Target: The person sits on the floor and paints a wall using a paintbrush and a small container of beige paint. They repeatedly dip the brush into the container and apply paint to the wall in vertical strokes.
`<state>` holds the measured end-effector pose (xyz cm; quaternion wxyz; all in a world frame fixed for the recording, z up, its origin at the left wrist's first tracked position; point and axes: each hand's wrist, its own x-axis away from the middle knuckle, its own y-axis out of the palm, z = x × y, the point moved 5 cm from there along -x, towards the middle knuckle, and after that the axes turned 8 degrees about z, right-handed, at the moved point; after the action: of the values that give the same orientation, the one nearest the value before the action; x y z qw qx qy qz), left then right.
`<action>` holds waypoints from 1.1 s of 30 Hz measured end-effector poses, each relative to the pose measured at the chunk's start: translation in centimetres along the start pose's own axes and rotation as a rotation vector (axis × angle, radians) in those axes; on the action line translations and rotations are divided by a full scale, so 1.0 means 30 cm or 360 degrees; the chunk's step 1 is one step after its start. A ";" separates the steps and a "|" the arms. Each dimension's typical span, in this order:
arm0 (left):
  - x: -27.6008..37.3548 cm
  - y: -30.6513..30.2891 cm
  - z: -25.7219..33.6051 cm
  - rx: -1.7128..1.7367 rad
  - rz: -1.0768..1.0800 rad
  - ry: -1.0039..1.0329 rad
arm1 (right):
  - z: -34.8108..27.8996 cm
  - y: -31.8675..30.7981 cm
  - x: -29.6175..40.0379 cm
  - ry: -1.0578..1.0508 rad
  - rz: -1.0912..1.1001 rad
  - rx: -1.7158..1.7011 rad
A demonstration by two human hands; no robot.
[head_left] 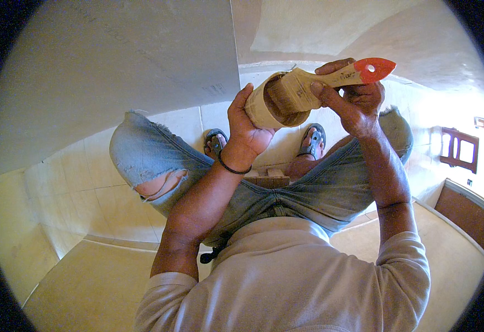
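Observation:
My left hand (pixel 248 124) is wrapped around the side of a small round paint pot (pixel 262 110), which is tilted with its mouth toward the right. In my right hand (pixel 349 101) is a flat paintbrush (pixel 308 89) with a wooden handle and a red handle tip. The brush's bristles (pixel 280 96) are at the pot's mouth, partly inside it. How much paint the pot holds is hard to make out.
A large grey board or panel (pixel 142 54) rises at the left front. Ahead is a wall (pixel 300 25) with patches of differing tone. Tiled floor (pixel 113 203) lies beneath my sandalled feet (pixel 216 141), and I sit on a low wooden seat (pixel 266 179). A wooden chair (pixel 459 149) stands near a bright opening at right.

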<state>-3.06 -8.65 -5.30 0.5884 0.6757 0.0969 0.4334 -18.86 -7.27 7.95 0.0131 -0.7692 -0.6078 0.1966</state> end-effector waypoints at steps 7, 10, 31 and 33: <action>-0.004 -0.001 -0.001 0.0041 0.0022 -0.0022 | 0.007 -0.002 -0.003 0.0000 -0.0020 0.0001; -0.010 -0.013 0.001 -0.0001 0.0044 0.0001 | 0.006 0.002 -0.002 0.0008 -0.0007 -0.0011; -0.003 0.003 0.001 0.0018 -0.0073 -0.0021 | 0.018 0.000 0.002 0.0056 -0.0070 0.0062; -0.004 0.002 0.001 0.0004 -0.0057 -0.0013 | 0.011 0.002 0.003 0.0023 -0.0054 0.0048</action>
<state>-3.12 -8.76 -5.30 0.5955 0.6764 0.1070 0.4200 -18.88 -7.28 7.62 0.0324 -0.7599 -0.6177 0.2000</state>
